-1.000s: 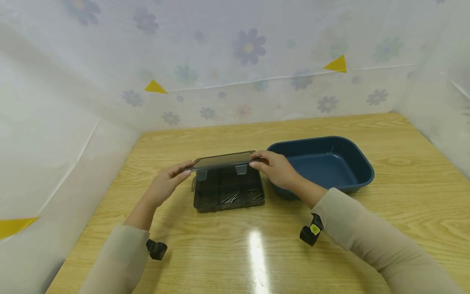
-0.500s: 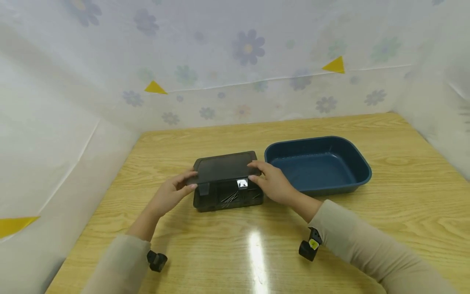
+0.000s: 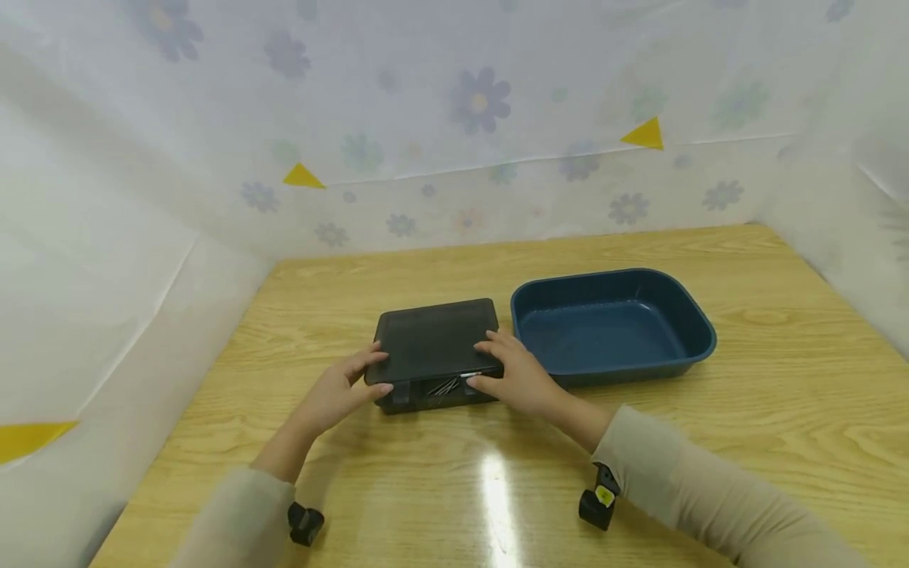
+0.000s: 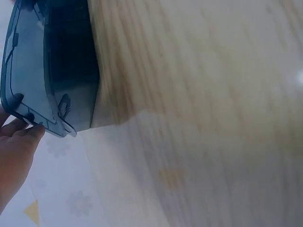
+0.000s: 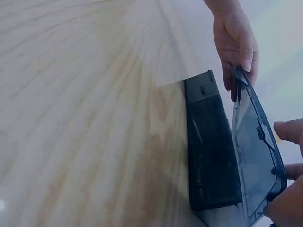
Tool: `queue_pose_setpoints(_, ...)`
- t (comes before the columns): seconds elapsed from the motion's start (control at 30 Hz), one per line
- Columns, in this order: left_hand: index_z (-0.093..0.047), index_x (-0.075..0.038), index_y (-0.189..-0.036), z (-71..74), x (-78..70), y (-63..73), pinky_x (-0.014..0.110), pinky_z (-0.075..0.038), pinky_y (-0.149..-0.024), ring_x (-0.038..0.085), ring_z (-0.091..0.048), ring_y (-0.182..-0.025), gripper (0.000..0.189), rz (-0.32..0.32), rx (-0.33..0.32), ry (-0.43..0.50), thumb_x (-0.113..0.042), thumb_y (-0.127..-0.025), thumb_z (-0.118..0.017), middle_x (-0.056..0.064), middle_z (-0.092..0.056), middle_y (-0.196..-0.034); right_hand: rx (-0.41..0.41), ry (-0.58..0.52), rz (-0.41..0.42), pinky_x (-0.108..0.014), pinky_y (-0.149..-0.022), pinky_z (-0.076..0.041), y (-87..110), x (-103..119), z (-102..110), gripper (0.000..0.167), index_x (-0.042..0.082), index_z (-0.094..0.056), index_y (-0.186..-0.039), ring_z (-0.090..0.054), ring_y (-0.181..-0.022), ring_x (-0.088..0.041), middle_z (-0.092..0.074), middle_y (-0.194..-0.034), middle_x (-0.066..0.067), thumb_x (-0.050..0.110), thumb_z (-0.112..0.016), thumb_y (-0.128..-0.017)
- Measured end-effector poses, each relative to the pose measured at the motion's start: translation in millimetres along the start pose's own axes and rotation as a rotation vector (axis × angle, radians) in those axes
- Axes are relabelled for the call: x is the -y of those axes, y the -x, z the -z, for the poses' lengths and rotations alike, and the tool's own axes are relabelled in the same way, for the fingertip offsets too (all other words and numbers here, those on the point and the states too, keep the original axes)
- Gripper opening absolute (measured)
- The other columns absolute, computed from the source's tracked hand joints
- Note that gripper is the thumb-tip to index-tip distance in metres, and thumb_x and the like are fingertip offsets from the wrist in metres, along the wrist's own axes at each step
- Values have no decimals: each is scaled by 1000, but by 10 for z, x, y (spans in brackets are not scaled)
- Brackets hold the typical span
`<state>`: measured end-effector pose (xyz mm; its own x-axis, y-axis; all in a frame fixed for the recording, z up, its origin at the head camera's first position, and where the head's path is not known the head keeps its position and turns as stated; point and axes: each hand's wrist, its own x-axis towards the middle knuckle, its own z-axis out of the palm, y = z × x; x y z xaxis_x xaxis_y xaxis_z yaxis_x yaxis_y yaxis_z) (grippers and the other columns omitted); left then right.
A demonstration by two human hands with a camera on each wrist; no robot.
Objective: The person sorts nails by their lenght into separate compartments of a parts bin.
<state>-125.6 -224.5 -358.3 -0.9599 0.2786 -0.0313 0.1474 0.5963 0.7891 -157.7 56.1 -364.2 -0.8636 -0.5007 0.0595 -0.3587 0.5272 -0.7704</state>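
Note:
A dark see-through plastic storage box [image 3: 419, 402] sits on the table with its hinged lid [image 3: 435, 339] slanting over it, the front edge raised. Through the front gap show thin metal rods [image 3: 443, 388] inside. My left hand [image 3: 328, 401] pinches the lid's front left corner, fingers on top and thumb at the edge. At the front right corner my right hand [image 3: 521, 380] holds the lid the same way. In the right wrist view a wedge-shaped gap stands between lid [image 5: 255, 146] and box body [image 5: 210, 146].
A deep blue plastic basin [image 3: 611, 372] stands close to the right of the box, near my right hand. The wooden table [image 3: 398, 505] meets white flower-patterned sheeting [image 3: 426, 181] at its back and sides. Small black wrist cameras [image 3: 596, 505] hang below both sleeves.
The lid has swung down toward the front, from raised well above the box to low over it, both hands following it down. Box and basin have stayed in place.

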Motion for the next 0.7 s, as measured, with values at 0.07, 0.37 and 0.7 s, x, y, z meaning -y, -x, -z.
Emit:
queue_pose_setpoints(0.07,-42,-7,-127,-18,2,5,40,-24,-98,26,-20,-126,63,1,0,-17,-39,-77,-62,8,-23,-140,9,13,2,-52,-96,-17,6,-14,-21,58,3,-42,-127,-9,-128,-29,-22,-139,-14,30,-62,-79)
queue_pose_setpoints(0.37,-44,-9,-126,-84,62,13,44,-25,-96,29,-20,-125,62,7,7,-63,-40,-76,-63,6,-23,-140,16,46,-7,-52,-96,-18,42,-38,-80,57,1,-44,-125,-8,-128,-30,-22,-139,-16,28,-63,-79)
queue_pose_setpoints(0.7,-45,-7,-126,-124,105,20,49,-23,-96,28,-14,-128,58,0,11,-100,-36,-78,-62,7,-25,-139,33,95,-4,-50,-97,-20,63,-83,-153,57,2,-44,-125,-9,-128,-31,-23,-138,-16,29,-64,-78)
